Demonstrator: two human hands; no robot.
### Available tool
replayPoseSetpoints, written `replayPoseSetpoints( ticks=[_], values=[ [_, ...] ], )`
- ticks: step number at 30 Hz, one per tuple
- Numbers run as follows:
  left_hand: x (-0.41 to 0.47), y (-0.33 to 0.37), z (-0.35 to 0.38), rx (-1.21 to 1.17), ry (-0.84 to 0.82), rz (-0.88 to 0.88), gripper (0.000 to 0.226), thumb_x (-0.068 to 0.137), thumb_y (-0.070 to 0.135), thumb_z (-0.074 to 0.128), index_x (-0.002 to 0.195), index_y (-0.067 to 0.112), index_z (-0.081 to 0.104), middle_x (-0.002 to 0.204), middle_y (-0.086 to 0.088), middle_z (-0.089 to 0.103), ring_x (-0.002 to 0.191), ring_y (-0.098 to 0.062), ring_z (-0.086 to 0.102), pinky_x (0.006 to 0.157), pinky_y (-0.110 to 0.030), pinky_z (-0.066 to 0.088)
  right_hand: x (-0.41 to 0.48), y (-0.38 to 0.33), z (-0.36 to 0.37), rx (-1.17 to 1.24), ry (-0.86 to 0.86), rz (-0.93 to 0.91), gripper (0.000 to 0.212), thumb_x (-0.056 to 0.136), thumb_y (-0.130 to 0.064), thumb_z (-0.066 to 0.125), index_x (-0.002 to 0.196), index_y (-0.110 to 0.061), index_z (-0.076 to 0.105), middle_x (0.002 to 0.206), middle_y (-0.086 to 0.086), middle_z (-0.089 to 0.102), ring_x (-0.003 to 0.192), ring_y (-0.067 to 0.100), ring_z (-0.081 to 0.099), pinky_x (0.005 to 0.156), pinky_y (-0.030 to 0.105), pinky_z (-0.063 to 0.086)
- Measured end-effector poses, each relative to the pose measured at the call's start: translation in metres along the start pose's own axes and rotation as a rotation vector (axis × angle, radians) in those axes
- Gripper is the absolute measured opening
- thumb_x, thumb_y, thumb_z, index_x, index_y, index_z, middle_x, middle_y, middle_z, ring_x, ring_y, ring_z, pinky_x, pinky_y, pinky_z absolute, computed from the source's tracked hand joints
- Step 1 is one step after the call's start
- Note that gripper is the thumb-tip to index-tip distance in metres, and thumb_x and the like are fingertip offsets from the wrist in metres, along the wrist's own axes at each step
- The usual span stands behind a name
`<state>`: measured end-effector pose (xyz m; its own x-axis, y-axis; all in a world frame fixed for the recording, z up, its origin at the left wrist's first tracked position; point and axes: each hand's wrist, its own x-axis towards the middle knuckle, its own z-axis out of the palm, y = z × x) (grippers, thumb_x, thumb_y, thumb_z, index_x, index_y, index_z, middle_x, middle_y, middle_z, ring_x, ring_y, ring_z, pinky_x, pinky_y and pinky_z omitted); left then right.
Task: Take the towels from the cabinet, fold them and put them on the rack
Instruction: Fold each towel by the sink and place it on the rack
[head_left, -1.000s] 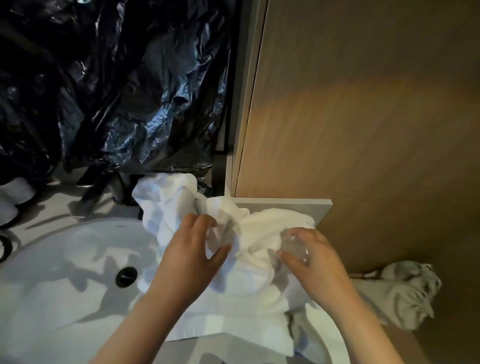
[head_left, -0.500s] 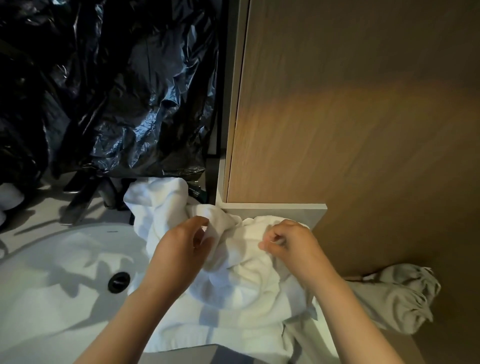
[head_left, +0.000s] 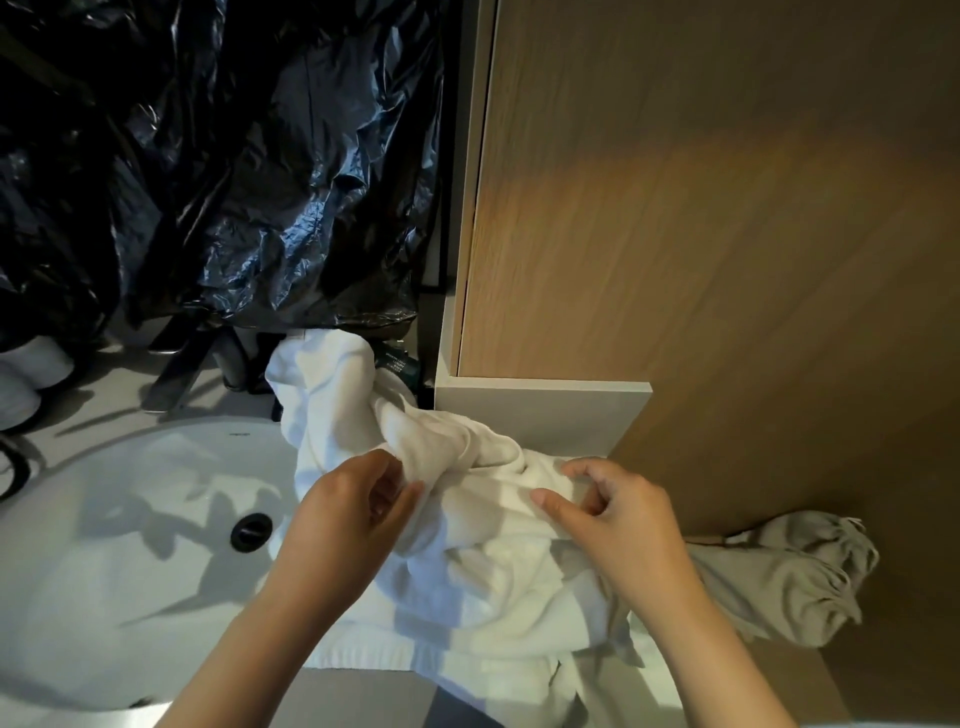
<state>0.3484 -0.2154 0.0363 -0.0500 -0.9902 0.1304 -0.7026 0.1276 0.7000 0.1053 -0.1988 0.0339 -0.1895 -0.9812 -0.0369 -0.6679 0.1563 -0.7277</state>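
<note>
White terry towel (head_left: 493, 571), crumpled in a heap, lies on the pale bench (head_left: 93, 410) at the right edge of the round white sink (head_left: 130, 571). One part of it hangs over the rim into the basin.

The person stands in front of the sink with both hands on the white terry towel. The left hand (head_left: 343, 519) is just to the right of the sink's black drain (head_left: 252, 530), and its thumb and fingers pinch a raised fold of the cloth. The right hand (head_left: 618, 525), farther to the right of the sink, has curled fingers, and its thumb and forefinger hold another fold near the top of the heap. The two hands are apart, with a ridge of towel between them.

Behind the sink hangs a black crumpled plastic sheet (head_left: 208, 156), and below its edge a dark faucet (head_left: 176, 374) shows. A small dark green bottle (head_left: 400, 366), partly hidden by the towel, is at the back right of the sink. To the right of the sink rises a brown wooden panel (head_left: 727, 208) with a pale grey ledge (head_left: 545, 415) at its foot, and the towel lies against this ledge. Far to the right of the sink is a bunched grey-beige cloth (head_left: 769, 577), just beside the towel.
</note>
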Motion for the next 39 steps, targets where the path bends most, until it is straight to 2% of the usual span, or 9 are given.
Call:
replayPoseSetpoints(
  ticks=[6, 10, 14, 16, 18, 25, 30, 36, 39],
  values=[
    [0.001, 0.008, -0.007, -0.088, 0.037, 0.021, 0.014, 0.091, 0.027, 0.063, 0.082, 0.019, 0.055, 0.074, 0.003, 0.062, 0.065, -0.004, 0.062, 0.057, -0.007, 0.041, 0.016, -0.022, 0.004, -0.175, -0.064, -0.117, 0.038, 0.082, -0.054, 0.070, 0.110, -0.029, 0.069, 0.078, -0.010, 0.062, 0.077, 0.010, 0.059, 0.070, 0.028, 0.046],
    [0.015, 0.020, -0.026, -0.167, 0.111, 0.087, 0.012, 0.094, 0.021, 0.059, 0.086, 0.012, 0.057, 0.071, 0.001, 0.064, 0.067, 0.003, 0.061, 0.050, -0.007, 0.039, 0.024, -0.036, 0.004, 0.150, -0.244, -0.143, 0.041, 0.073, -0.058, 0.074, 0.107, -0.035, 0.072, 0.096, -0.016, 0.065, 0.092, 0.003, 0.060, 0.077, 0.017, 0.045],
    [0.025, 0.037, -0.042, -0.242, 0.177, 0.157, 0.010, 0.094, 0.015, 0.059, 0.090, 0.006, 0.059, 0.071, -0.002, 0.063, 0.062, 0.002, 0.061, 0.049, -0.006, 0.040, 0.021, -0.034, 0.002, 0.076, -0.375, -0.213, 0.035, 0.072, -0.055, 0.078, 0.103, -0.042, 0.070, 0.106, -0.021, 0.067, 0.100, -0.005, 0.059, 0.083, 0.016, 0.046],
    [0.027, 0.044, -0.045, -0.284, 0.180, 0.173, 0.010, 0.094, 0.015, 0.060, 0.091, 0.005, 0.060, 0.077, -0.005, 0.066, 0.065, -0.003, 0.062, 0.054, -0.007, 0.040, 0.020, -0.036, -0.003, 0.094, -0.311, -0.283, 0.011, 0.083, -0.036, 0.076, 0.076, -0.037, 0.068, 0.077, -0.017, 0.065, 0.073, 0.003, 0.059, 0.070, 0.025, 0.047],
    [0.029, 0.051, -0.046, -0.340, 0.183, 0.176, 0.009, 0.093, 0.015, 0.060, 0.091, 0.006, 0.060, 0.084, -0.007, 0.068, 0.065, -0.003, 0.062, 0.056, -0.007, 0.041, 0.021, -0.038, -0.012, 0.198, -0.176, -0.335, 0.029, 0.091, -0.032, 0.068, 0.064, -0.024, 0.060, 0.059, -0.012, 0.051, 0.058, 0.003, 0.045, 0.057, 0.026, 0.036],
    [0.045, 0.074, -0.052, -0.440, 0.301, 0.297, 0.018, 0.086, 0.020, 0.070, 0.078, 0.026, 0.056, 0.088, 0.005, 0.057, 0.068, -0.004, 0.063, 0.060, -0.007, 0.043, 0.029, -0.072, -0.055, 0.325, 0.268, -0.542, 0.029, 0.094, -0.036, 0.056, 0.065, -0.032, 0.051, 0.062, -0.013, 0.051, 0.057, 0.002, 0.045, 0.054, 0.010, 0.032],
    [0.043, 0.046, -0.033, -0.261, 0.158, 0.246, 0.016, 0.084, 0.029, 0.074, 0.077, 0.022, 0.061, 0.109, 0.012, 0.058, 0.107, -0.003, 0.057, 0.089, -0.025, 0.044, 0.028, -0.045, -0.044, 0.105, 0.143, -0.378, 0.039, 0.094, -0.035, 0.062, 0.058, -0.029, 0.049, 0.057, -0.012, 0.051, 0.053, 0.004, 0.044, 0.051, 0.017, 0.031],
    [0.027, 0.018, -0.011, -0.095, -0.040, 0.142, 0.037, 0.081, 0.042, 0.071, 0.062, 0.015, 0.055, 0.063, 0.004, 0.058, 0.064, -0.008, 0.055, 0.056, -0.019, 0.039, 0.018, -0.013, -0.030, 0.014, -0.332, -0.048, 0.067, 0.083, -0.053, 0.070, 0.052, -0.012, 0.027, 0.052, 0.001, 0.021, 0.049, 0.014, 0.020, 0.053, 0.030, 0.020],
    [0.025, 0.010, -0.013, -0.094, -0.072, 0.050, 0.060, 0.083, 0.059, 0.062, 0.058, 0.006, 0.048, 0.052, -0.004, 0.047, 0.052, -0.015, 0.044, 0.054, -0.030, 0.037, 0.012, -0.011, -0.035, 0.109, -0.458, 0.016, 0.073, 0.068, -0.065, 0.076, 0.057, 0.000, 0.043, 0.056, 0.010, 0.031, 0.054, 0.017, 0.026, 0.054, 0.029, 0.022]
  ],
)
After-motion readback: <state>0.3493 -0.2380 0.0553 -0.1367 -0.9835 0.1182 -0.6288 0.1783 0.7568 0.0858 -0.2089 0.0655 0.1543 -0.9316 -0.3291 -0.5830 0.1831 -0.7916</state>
